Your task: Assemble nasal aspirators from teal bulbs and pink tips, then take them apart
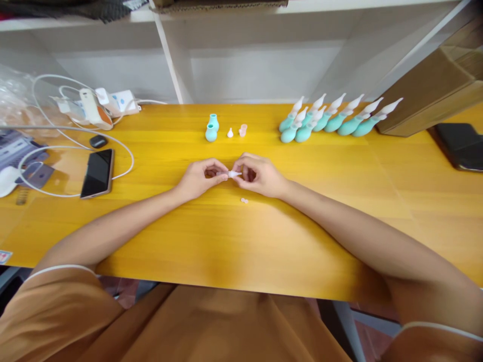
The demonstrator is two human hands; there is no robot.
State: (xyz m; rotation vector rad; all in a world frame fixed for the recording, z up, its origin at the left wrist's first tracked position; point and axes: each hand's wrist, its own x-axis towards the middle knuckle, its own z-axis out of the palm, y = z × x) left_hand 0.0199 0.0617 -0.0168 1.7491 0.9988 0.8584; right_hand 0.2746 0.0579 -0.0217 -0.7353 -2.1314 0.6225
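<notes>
**Two hands meet over a small white tip at a yellow table**

A person in an orange top leans both forearms on a yellow wooden table [234,251]. Just ahead of the wrists, a tiny pale piece [244,200] lies loose on the wood, near the right hand but apart from it. Above it the left hand [198,178] and the right hand [256,175] come together at mid-table, each grip pinched on one end of a small white cone-shaped tip [234,174], which is held level between the fingertips, clear of the surface.

Farther back, directly beyond the hands, stand two teal bulbs [212,128] touching one another, with a loose white tip [230,132] and a small translucent pink cap [243,130] just beside them to the right. Well to the right, a row of assembled teal bulbs with white tips [335,120] lies tilted, packed side by side. To the left rest a dark phone [97,172], a small black oval object [98,142], looping white cables [75,136] and a power strip [94,105]. A brown box [433,90] and a dark flat object [460,146] sit at far right. A white shelf frame [173,55] backs the table.
</notes>
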